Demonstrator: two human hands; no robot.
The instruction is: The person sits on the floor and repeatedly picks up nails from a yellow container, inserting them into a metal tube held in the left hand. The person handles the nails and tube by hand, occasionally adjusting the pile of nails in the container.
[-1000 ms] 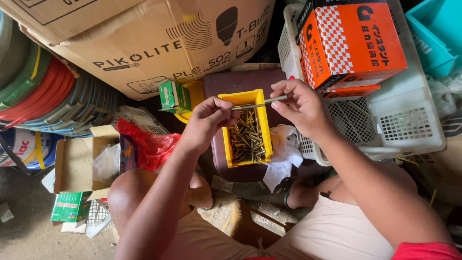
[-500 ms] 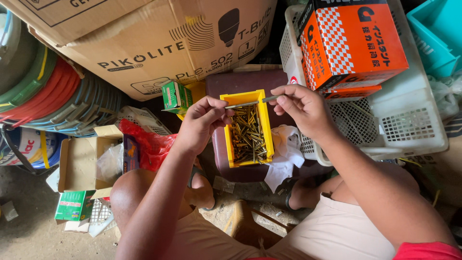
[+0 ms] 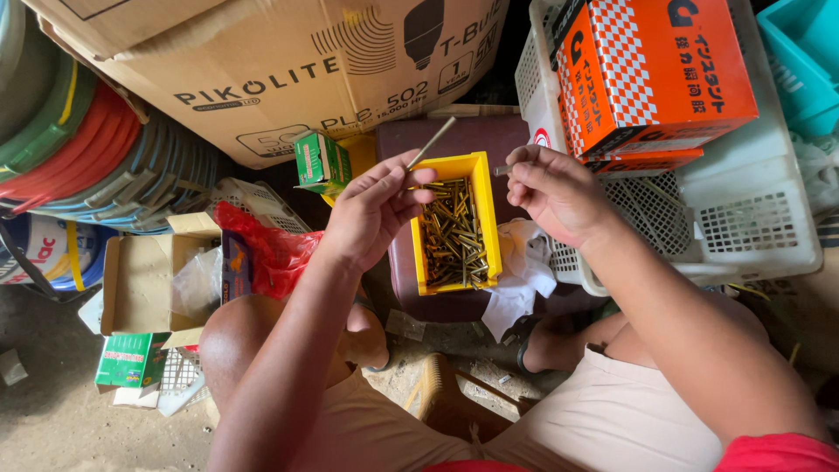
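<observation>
Here the left hand (image 3: 371,210) pinches a long grey metal pin (image 3: 431,143) between thumb and fingertips, its grip closed on the lower end so that the pin slants up and to the right, over the far left corner of the yellow bin (image 3: 483,229). The right hand (image 3: 553,190) hangs just right of the bin's far end, fingers curled tight on a short metal piece (image 3: 502,170) whose tip pokes out to the left; what kind of piece it is cannot be told. The two hands are near each other but apart. The bin holds a heap of brass-coloured screws (image 3: 452,240) and sits on a dark maroon case (image 3: 419,288). A white cloth (image 3: 523,271) lies just right of the bin. Far right, an orange checkered box (image 3: 651,74) rests in a white plastic basket (image 3: 752,218). A small green box (image 3: 320,162) stands left of the bin, below a big cardboard carton (image 3: 271,70).
</observation>
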